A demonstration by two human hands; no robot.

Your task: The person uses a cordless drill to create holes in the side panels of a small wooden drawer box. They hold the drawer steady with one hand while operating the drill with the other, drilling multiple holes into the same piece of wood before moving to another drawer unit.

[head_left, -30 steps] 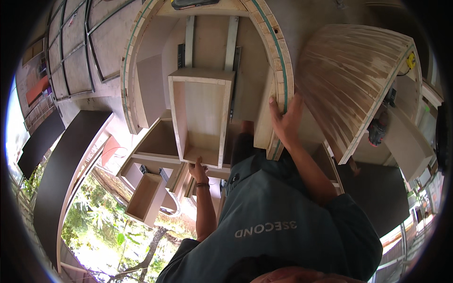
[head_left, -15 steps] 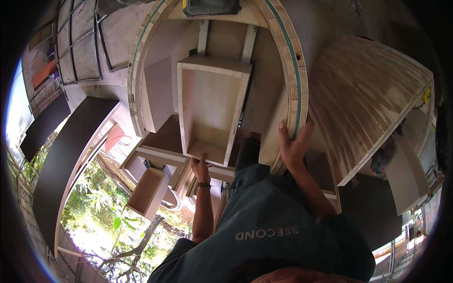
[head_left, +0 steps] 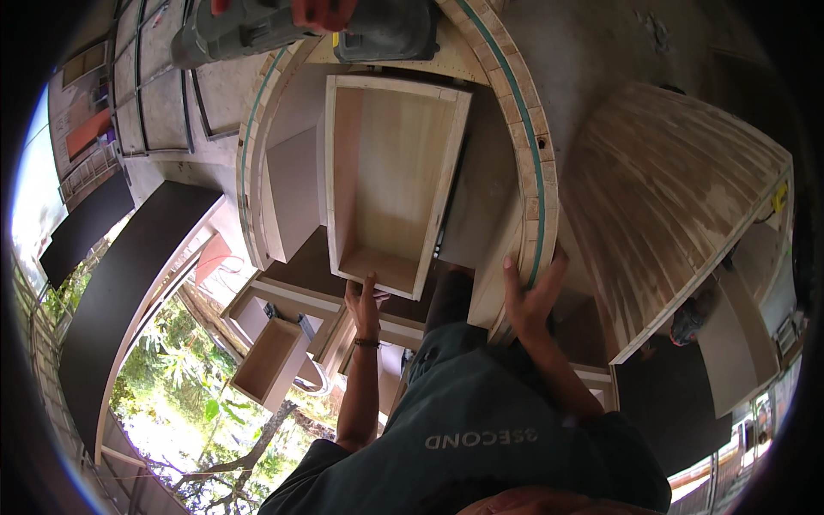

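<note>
My left hand (head_left: 364, 311) grips the near end of a pale wooden drawer (head_left: 395, 172), its thumb over the rim. That drawer is an open box with nothing visible inside, and it lies within a curved wooden cabinet frame (head_left: 534, 184). A green strip runs along the frame's blocky edge. On the right, my right hand (head_left: 534, 300) straddles this edge, thumb on the inner side and fingers on the outer side. The underside of the drawer is hidden.
A dark tool case (head_left: 386, 43) rests on the frame's far end, beside a dark shape (head_left: 245, 34) with reddish parts that I cannot make out. A ribbed curved wooden panel (head_left: 678, 197) stands right. At left are a smaller drawer (head_left: 266, 360) and a long dark panel (head_left: 142, 283).
The drawer's far end has moved up the picture and now covers the pale rails. Both hands keep their holds. The dark shape with reddish parts has come further in at the top.
</note>
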